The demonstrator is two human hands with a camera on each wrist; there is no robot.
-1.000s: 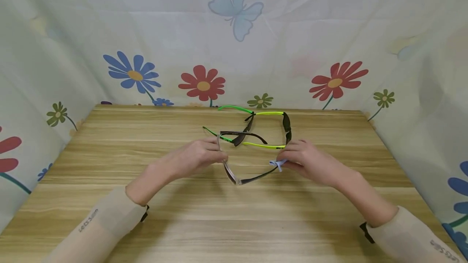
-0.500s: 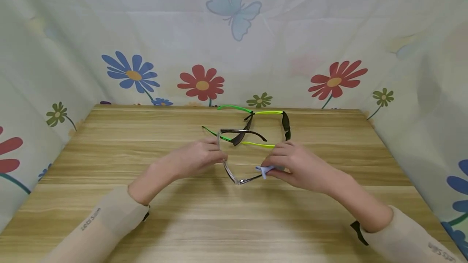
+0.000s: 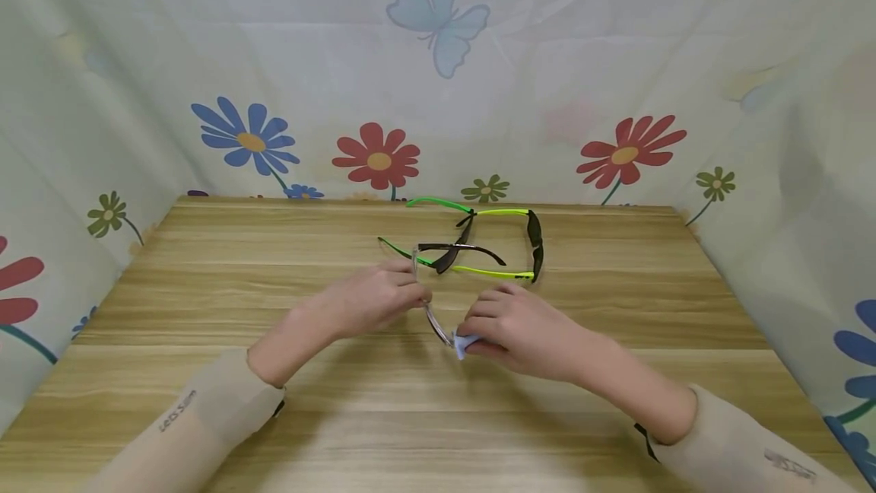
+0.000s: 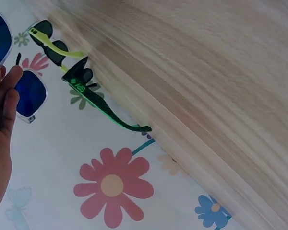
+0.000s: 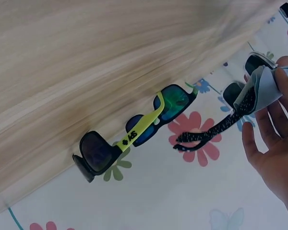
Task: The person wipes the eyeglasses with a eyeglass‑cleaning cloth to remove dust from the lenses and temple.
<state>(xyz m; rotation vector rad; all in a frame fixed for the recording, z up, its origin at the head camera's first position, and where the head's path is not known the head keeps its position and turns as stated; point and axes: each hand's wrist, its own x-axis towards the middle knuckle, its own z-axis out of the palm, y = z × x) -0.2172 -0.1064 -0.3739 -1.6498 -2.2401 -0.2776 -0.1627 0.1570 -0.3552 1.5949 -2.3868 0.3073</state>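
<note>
One smooth, flower-printed white curtain (image 3: 287,52) is hanging behind a flat wood-grain tabletop (image 3: 383,428). Above it, the left hand (image 3: 375,297) and the right hand (image 3: 522,332) are both gripping: the left is pinching clear-framed sunglasses (image 4: 32,91) between their rounded-square blue lenses. Farther back, black-fronted green-templed sunglasses (image 3: 445,262) and yellow-templed sunglasses (image 3: 535,228) are lying unfolded. Smallest, a pale-blue cloth (image 5: 267,88) is wrapping the clear pair's speckled dark temple, the right fingers pinching it near the hinge.

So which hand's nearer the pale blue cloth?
Right. The right hand holds the cloth against the clear-framed sunglasses; the left hand grips the same pair farther along the frame, apart from the cloth, to its left.
</note>
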